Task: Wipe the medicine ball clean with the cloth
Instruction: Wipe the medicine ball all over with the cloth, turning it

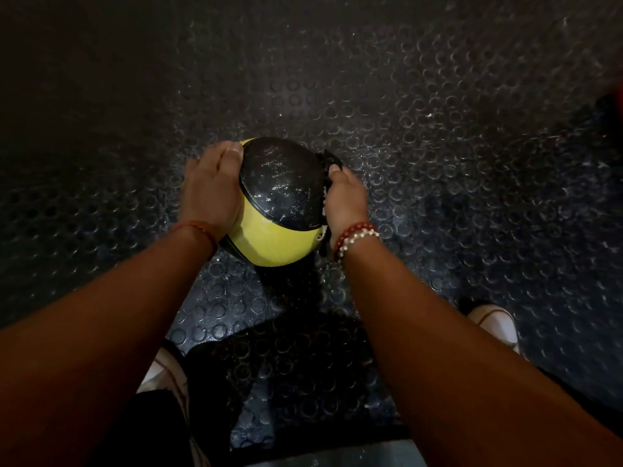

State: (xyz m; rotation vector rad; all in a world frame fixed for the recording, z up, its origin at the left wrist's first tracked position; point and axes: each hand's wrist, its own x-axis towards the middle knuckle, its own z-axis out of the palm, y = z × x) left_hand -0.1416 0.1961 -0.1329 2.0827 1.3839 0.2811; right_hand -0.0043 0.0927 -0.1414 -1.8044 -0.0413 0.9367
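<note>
Two hands flank the round yellow-and-black rubber medicine ball (273, 210) over the studded black floor (438, 129). The left hand (210, 190) cups its side, and the right hand (345, 200) pinches a dark cloth (328, 161) against it. Probably heavy; support it underneath.

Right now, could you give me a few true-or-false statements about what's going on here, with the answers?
1. The ball is yellow and black. True.
2. The left hand holds the cloth. False: the right hand holds the cloth against the ball's side; the left hand grips the ball bare.
3. The floor is smooth pale wood. False: it is dark and covered in round studs.
4. Beaded bracelets sit just behind the right hand. True.
</note>
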